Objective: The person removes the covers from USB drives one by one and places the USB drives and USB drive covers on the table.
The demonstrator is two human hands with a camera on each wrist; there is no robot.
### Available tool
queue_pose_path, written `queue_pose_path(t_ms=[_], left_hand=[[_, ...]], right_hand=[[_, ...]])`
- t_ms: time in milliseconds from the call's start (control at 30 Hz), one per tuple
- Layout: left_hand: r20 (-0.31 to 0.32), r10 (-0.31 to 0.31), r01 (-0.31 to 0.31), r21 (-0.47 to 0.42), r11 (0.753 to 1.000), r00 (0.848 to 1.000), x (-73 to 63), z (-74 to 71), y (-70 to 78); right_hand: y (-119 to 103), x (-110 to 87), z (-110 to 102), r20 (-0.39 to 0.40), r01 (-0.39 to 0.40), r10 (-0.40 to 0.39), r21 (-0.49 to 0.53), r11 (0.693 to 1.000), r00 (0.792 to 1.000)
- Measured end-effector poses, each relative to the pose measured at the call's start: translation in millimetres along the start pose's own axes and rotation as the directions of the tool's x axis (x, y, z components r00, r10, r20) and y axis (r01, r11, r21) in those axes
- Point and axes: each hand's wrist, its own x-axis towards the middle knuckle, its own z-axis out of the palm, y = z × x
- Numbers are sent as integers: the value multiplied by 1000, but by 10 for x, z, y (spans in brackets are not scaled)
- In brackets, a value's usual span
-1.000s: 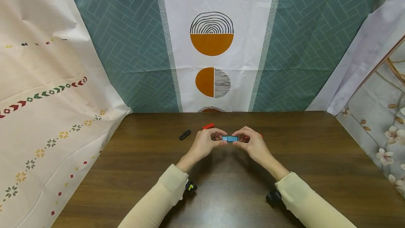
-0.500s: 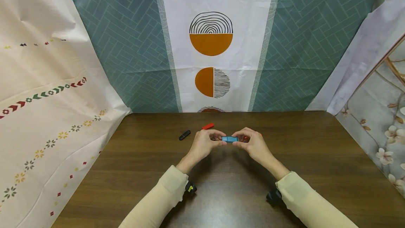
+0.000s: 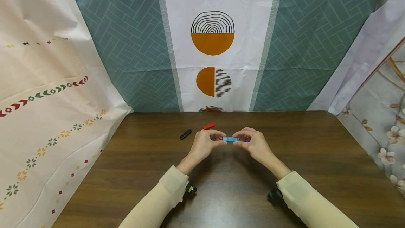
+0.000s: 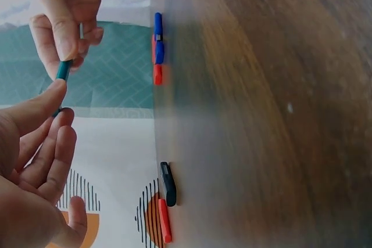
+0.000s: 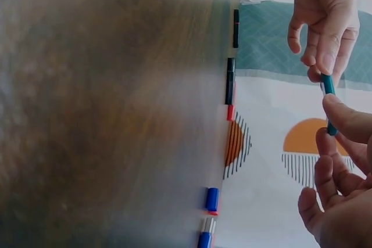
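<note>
Grip: narrow on both sides — the left hand (image 3: pixel 204 143) and the right hand (image 3: pixel 255 143) each pinch one end of a small blue-teal stick (image 3: pixel 230 139) between thumb and fingers. The stick is held above the table (image 3: pixel 221 203), toward its far side, with its length running left to right in the head view. Its middle part shows between the two sets of fingertips; whether it is one piece or two joined pieces cannot be told.

Small parts lie on the table around the hands. A black stick (image 3: pixel 185 134) lies to the left of the left hand, set at a slant. A red piece (image 3: pixel 209 126) lies just beyond that hand, on the far side. A second black stick (image 5: pixel 230 82), visible in the right wrist view, lies near the red piece. Behind the right hand are a blue cap-like piece (image 5: pixel 213 199) and a blue piece with a silver end (image 5: pixel 206 239); both have red beside them.

Pale sleeves (image 3: pixel 152 200) cover both forearms. A teal-and-white cloth (image 3: pixel 136 45) hangs at the far edge — orange and black-lined circles mark its white band.
</note>
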Motion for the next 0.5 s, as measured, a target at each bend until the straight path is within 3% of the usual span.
queue_pose_path(t_ms=[500], left_hand=[[-13,43,-43,15,999,999,-18,-17,37]], right_hand=[[-17,7,-36,-13,45,-46,-17,999,999]])
